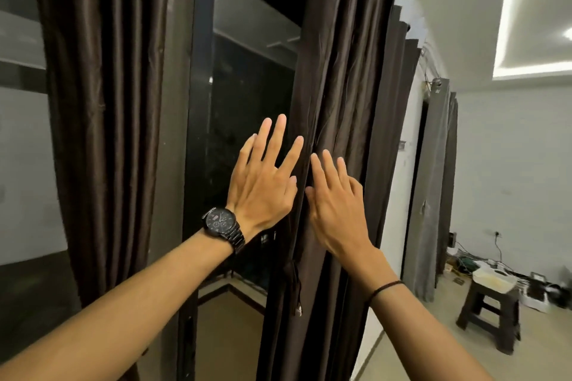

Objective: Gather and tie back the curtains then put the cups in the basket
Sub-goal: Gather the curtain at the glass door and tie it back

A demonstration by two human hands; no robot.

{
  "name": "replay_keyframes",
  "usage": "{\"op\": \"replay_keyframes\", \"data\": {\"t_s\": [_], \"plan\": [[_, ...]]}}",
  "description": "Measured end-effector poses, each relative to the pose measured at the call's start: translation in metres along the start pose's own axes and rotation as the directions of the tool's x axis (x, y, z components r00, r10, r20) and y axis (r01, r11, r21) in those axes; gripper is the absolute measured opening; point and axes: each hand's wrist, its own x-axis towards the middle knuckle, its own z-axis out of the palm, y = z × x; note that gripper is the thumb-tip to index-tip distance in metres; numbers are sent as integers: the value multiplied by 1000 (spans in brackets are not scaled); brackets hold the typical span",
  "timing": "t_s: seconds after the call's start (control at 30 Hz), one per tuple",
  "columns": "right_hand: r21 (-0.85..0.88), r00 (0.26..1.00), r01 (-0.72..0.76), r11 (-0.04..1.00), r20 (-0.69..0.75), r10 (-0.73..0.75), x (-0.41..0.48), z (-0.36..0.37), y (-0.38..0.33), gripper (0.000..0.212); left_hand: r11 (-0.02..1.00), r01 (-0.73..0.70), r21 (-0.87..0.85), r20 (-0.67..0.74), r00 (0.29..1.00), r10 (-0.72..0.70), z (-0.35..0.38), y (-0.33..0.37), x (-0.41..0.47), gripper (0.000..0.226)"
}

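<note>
Left hand and right hand spread flat, ungripping, against right curtain edge

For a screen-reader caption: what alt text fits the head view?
Two open hands, the left hand wearing a black watch and the right hand, reach toward the edge of a dark brown curtain beside a dark window. A stool stands far right.

The right curtain runs past the top and bottom edges; beside it, the stool holds a white container whose contents blur; floor clutter behind is indistinct.
</note>
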Motion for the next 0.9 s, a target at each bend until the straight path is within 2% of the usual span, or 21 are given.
{"op": "replay_keyframes", "data": {"t_s": [0.33,0.67,0.9], "plan": [[-140,1000,-3,990,-10,2,86,36,79,64,998,-39,-40,-54,998,37,76,11,93,67],[-197,999,-46,979,-19,43,182,76,161,69,1000,-22,-2,-87,996,21,161,4,202,67],[-66,987,-132,989,-106,124,249,79,205,60,999,46,23,-105,994,-43,181,6,260,76]]}}
